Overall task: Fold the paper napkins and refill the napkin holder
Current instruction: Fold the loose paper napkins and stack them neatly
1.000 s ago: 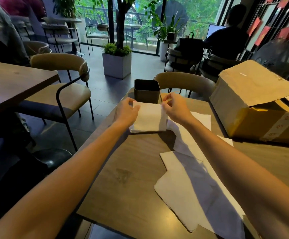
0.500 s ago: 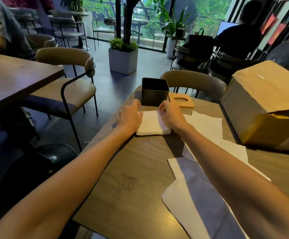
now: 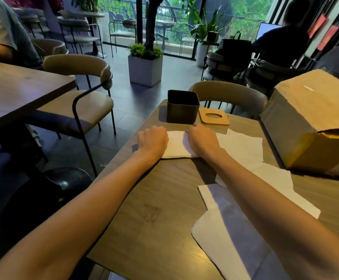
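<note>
The folded napkin point(image 3: 176, 145) lies flat on the table point(image 3: 154, 199) between the two hands, just short of the dark square holder point(image 3: 182, 107) beyond the knuckles. The left hand point(image 3: 153, 141) is curled loosely, pressing down on the napkin's left edge; the right hand point(image 3: 203, 140) does the same on the right edge, fingers bent under, neither one lifting it. The paper looks thin, soft and nearly weightless, likely to tear or spring open, so pinching the stack at its two short edges seems safest. More loose napkins point(image 3: 241, 150) lie spread under and beside the right forearm. A wooden lid point(image 3: 214, 117) sits just past the right hand, a cardboard box point(image 3: 310, 122) further right. The table is smooth wood in a dim café.
</note>
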The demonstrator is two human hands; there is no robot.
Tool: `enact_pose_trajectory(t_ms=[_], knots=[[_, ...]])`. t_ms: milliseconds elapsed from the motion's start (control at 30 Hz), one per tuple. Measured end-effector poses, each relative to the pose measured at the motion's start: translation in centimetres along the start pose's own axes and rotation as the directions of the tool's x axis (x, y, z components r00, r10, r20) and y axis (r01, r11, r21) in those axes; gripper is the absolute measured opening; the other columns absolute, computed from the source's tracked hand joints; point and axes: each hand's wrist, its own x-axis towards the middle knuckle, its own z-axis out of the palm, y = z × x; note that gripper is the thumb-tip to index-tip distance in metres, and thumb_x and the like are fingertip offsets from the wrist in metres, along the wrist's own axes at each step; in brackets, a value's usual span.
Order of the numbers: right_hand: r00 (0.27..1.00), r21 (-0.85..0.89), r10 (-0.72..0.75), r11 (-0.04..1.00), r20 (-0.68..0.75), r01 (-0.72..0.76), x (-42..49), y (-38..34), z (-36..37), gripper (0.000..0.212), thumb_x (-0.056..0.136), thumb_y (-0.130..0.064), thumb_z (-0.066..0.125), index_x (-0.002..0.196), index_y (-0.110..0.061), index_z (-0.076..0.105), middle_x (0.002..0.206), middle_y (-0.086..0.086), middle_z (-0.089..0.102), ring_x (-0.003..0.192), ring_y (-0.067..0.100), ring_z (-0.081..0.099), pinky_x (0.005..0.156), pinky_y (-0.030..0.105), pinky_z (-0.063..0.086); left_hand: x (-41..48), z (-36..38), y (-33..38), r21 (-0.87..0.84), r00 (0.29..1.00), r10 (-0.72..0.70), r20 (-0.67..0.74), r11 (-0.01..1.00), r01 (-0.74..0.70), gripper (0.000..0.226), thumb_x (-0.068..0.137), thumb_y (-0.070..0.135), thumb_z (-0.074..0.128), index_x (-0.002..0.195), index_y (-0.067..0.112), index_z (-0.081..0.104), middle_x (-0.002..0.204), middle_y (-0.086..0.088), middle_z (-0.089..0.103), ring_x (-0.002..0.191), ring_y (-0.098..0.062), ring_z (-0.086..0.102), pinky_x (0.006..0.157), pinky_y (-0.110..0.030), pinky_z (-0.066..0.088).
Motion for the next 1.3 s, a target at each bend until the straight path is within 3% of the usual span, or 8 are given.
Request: enact_pose_trajectory(t_ms=[267, 433, 533, 700, 833, 967, 1133, 1300], knots=[[0.998, -0.055, 0.009, 0.998, 0.066, -0.006, -0.6, 0.5, -1.0, 0.029, 0.096, -0.025, 0.064, 0.118, -0.007, 0.067, 0.120, 0.011, 0.061, 0.100, 0.028, 0.065, 0.083, 0.036, 0.053, -0.8, -0.9, -0.7, 0.199, 0.994, 0.071, 0.084, 0.976, -0.087, 0.034, 0.103, 0.037, 0.047, 0.116, 0.012, 0.067, 0.102, -0.006, 0.071, 0.087, -0.021, 0.068, 0.067, -0.026, 0.042], [0.999, 0.017, 0.046, 0.999, 0.024, -0.047, -1.3, 1.9, -3.0, 0.021, 0.101, -0.020, 0.054, 0.105, -0.006, 0.070, 0.104, 0.010, 0.066, 0.086, 0.026, 0.064, 0.073, 0.034, 0.052, -0.6, -2.2, -1.0, 0.109, 0.998, 0.053, 0.032, 0.992, -0.056, 0.035, 0.101, 0.042, 0.048, 0.110, 0.015, 0.068, 0.097, -0.004, 0.070, 0.083, -0.019, 0.065, 0.065, -0.028, 0.042], [0.999, 0.035, 0.052, 0.998, 0.012, -0.053, -2.4, 4.5, -4.9, 0.023, 0.101, -0.018, 0.053, 0.112, -0.010, 0.072, 0.108, 0.010, 0.071, 0.091, 0.024, 0.066, 0.075, 0.032, 0.054, -0.7, -3.5, 1.3, -0.020, 0.992, 0.129, 0.013, 0.991, -0.129, 0.032, 0.100, 0.042, 0.048, 0.116, 0.022, 0.067, 0.104, -0.001, 0.070, 0.091, -0.019, 0.065, 0.072, -0.029, 0.044], [0.983, 0.035, 0.149, 0.988, 0.106, -0.153, -4.5, 8.9, -6.7, 0.023, 0.099, -0.019, 0.055, 0.114, -0.013, 0.072, 0.112, 0.011, 0.072, 0.098, 0.027, 0.066, 0.082, 0.039, 0.055, -0.8, -3.7, 6.6, -0.200, 0.969, 0.202, 0.144, 0.965, -0.171, 0.030, 0.096, 0.043, 0.053, 0.113, 0.024, 0.070, 0.106, 0.000, 0.071, 0.090, -0.018, 0.064, 0.079, -0.034, 0.055], [0.956, 0.004, 0.226, 0.973, 0.188, -0.231, -6.1, 10.9, -6.7, 0.028, 0.098, -0.024, 0.058, 0.123, -0.017, 0.069, 0.115, 0.009, 0.072, 0.100, 0.027, 0.066, 0.087, 0.040, 0.055, -1.6, -2.4, 10.7, -0.236, 0.946, 0.242, 0.215, 0.953, -0.190, 0.032, 0.098, 0.043, 0.053, 0.106, 0.018, 0.071, 0.100, -0.002, 0.071, 0.086, -0.018, 0.063, 0.077, -0.031, 0.050], [0.931, 0.018, 0.293, 0.952, 0.217, -0.304, -6.9, 11.7, -6.2, 0.031, 0.098, -0.035, 0.055, 0.120, -0.019, 0.069, 0.112, 0.007, 0.073, 0.099, 0.026, 0.066, 0.090, 0.041, 0.054, -2.1, -0.5, 13.0, -0.158, 0.944, 0.219, 0.248, 0.970, -0.183, 0.036, 0.098, 0.048, 0.051, 0.106, 0.016, 0.065, 0.098, -0.004, 0.067, 0.084, -0.019, 0.060, 0.074, -0.031, 0.043], [0.905, 0.143, 0.369, 0.904, 0.209, -0.402, -7.1, 12.6, -5.4, 0.028, 0.097, -0.031, 0.061, 0.116, -0.013, 0.071, 0.107, 0.009, 0.073, 0.092, 0.023, 0.063, 0.080, 0.034, 0.051, -1.3, 0.4, 13.6, -0.142, 0.936, 0.137, 0.324, 0.985, -0.095, 0.038, 0.096, 0.046, 0.057, 0.114, 0.013, 0.063, 0.103, -0.005, 0.066, 0.084, -0.019, 0.057, 0.072, -0.030, 0.042], [0.899, 0.290, 0.387, 0.853, 0.206, -0.434, -7.4, 13.1, -5.0, 0.034, 0.096, -0.026, 0.065, 0.128, -0.017, 0.066, 0.116, 0.005, 0.071, 0.094, 0.018, 0.064, 0.077, 0.028, 0.055, -0.5, 0.4, 13.4, -0.219, 0.924, 0.110, 0.366, 0.975, -0.030, 0.044, 0.091, 0.045, 0.066, 0.123, 0.015, 0.060, 0.113, -0.005, 0.066, 0.100, -0.022, 0.062, 0.076, -0.029, 0.045]])
